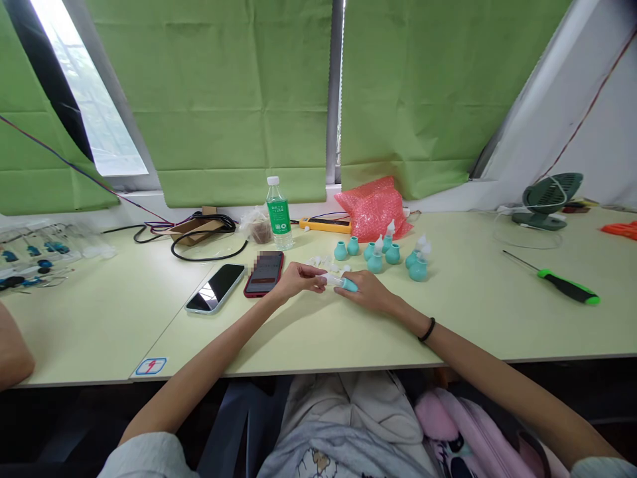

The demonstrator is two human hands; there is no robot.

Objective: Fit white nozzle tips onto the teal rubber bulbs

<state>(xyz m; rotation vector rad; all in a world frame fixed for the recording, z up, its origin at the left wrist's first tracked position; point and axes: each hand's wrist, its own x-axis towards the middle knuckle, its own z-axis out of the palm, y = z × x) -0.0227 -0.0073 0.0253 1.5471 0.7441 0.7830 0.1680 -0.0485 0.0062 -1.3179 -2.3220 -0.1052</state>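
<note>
Close above the table's front half, my left hand [299, 279] pinches the clear nozzle [328, 279] at its left end. My right hand [367, 290] has its fingers wrapped round the teal bulb [350, 285], which meets the nozzle's right end. Small clear pieces [318, 261] lie just behind my hands. Several teal bulbs stand farther back to the right; some are bare, like one bulb [340, 250], and others carry a clear tip, like another bulb [419, 268].
Two phones [215, 289] [265, 273] lie left of my hands. Behind stand a water bottle [279, 216] and a red bubble-wrap bag [375, 211]. A screwdriver [562, 282] and a green fan [545, 202] are at the right. A person's arm [12, 348] rests at the left edge.
</note>
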